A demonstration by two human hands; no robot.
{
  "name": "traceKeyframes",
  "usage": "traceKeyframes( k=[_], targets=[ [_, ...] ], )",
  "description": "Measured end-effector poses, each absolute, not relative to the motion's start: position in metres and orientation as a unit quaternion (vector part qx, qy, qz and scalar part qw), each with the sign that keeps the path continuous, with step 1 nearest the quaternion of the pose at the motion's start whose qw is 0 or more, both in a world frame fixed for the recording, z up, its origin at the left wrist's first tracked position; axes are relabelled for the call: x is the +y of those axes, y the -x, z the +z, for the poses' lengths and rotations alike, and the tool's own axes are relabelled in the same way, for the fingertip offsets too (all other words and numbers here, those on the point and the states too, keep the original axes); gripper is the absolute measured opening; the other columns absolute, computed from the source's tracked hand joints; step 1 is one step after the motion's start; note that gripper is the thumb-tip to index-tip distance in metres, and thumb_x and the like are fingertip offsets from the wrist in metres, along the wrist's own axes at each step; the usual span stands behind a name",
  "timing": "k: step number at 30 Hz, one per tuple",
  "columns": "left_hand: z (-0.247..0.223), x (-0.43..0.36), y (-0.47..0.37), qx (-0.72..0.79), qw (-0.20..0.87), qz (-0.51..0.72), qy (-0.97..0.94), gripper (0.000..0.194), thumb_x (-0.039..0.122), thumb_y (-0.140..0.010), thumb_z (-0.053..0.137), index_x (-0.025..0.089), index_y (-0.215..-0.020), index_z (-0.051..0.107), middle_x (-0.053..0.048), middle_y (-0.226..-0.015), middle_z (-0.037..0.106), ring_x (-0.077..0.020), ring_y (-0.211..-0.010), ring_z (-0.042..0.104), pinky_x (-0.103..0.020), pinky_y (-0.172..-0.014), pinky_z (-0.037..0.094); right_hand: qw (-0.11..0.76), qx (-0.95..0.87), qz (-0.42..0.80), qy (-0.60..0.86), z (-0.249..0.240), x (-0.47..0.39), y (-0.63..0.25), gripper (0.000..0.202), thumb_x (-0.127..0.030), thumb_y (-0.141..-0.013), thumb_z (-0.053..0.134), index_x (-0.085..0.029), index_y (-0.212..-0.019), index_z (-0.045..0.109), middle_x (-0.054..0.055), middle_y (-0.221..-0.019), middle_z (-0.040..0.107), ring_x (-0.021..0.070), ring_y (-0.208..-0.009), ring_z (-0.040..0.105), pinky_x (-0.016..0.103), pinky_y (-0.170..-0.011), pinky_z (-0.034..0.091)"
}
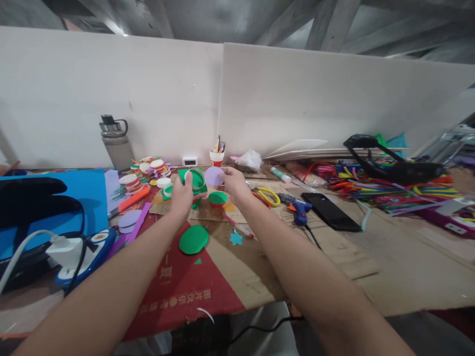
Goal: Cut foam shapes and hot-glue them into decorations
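Pinches the lilac disc [213, 176] in the right fingers [229, 174], covering its right edge; grasps a pale-rimmed green piece [196, 180] in the left fingers [189, 182], partly hiding it. Holds both over the worktop [404, 277], near a green-topped cup [217, 198]. Widens, past the black phone [331, 211], into brown surface reaching the front edge.

The single view looks from the person's head, above and behind the left hand [181, 195] and right hand [235, 183], facing forward and down along the forearms [128, 274]. It is near enough that these run in large from the lower edge, while the hands look small near the middle. Its wide sweep covers the table [393, 269] on both sides of the hands, the white panels [334, 101] beyond them and grey beams [336, 24] higher up.
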State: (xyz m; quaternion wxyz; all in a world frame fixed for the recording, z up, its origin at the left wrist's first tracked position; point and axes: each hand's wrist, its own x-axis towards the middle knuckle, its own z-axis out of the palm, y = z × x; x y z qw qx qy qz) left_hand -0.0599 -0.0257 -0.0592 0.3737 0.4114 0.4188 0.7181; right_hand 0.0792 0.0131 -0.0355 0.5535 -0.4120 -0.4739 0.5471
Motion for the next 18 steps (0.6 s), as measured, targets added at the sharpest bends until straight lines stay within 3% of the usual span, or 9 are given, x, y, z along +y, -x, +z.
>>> traceKeyframes(
  k=[4, 7, 13, 18],
  targets=[
    [-0.062, -0.025, 0.053, 0.48, 0.411, 0.648, -0.426, 0.03, 0.043, -0.078, 0.073, 0.022, -0.092, 0.057, -0.001, -0.08, 0.06, -0.0141, -0.064, 0.057, -0.026, -0.054, 0.051, 0.583, -0.499, 0.5, 0.401, -0.033, 0.019, -0.085, 0.017, -0.013, -0.073, 0.052, -0.019, -0.085, 0.062, -0.001, -0.081, 0.064, 0.0121, -0.066, 0.059, 0.026, -0.061, 0.053],
    [-0.064, -0.023, 0.053, 0.524, 0.382, 0.56, -0.515, 0.025, 0.039, -0.075, 0.074, 0.02, -0.089, 0.063, -0.003, -0.077, 0.063, -0.0178, -0.062, 0.059, -0.029, -0.053, 0.05, 0.594, -0.521, 0.47, 0.394, -0.034, 0.023, -0.087, 0.017, -0.01, -0.07, 0.052, -0.017, -0.08, 0.064, -0.002, -0.077, 0.065, 0.0124, -0.071, 0.06, 0.028, -0.073, 0.052],
    [-0.064, -0.02, 0.061, 0.541, 0.181, 0.509, -0.644, 0.01, 0.028, -0.072, 0.073, 0.021, -0.079, 0.069, -0.008, -0.084, 0.069, -0.0277, -0.084, 0.062, -0.042, -0.089, 0.046, 0.595, -0.552, 0.448, 0.375, -0.036, 0.025, -0.092, 0.018, -0.012, -0.066, 0.052, -0.017, -0.076, 0.066, 0.0, -0.078, 0.071, 0.0147, -0.08, 0.063, 0.031, -0.086, 0.05],
    [-0.063, -0.022, 0.065, 0.532, 0.118, 0.529, -0.65, 0.023, 0.027, -0.066, 0.079, 0.022, -0.087, 0.07, -0.012, -0.095, 0.068, -0.0336, -0.103, 0.059, -0.048, -0.102, 0.036, 0.593, -0.551, 0.457, 0.368, -0.035, 0.021, -0.095, 0.017, -0.015, -0.067, 0.052, -0.018, -0.078, 0.064, 0.001, -0.075, 0.07, 0.0137, -0.07, 0.061, 0.028, -0.072, 0.051]
  ],
)
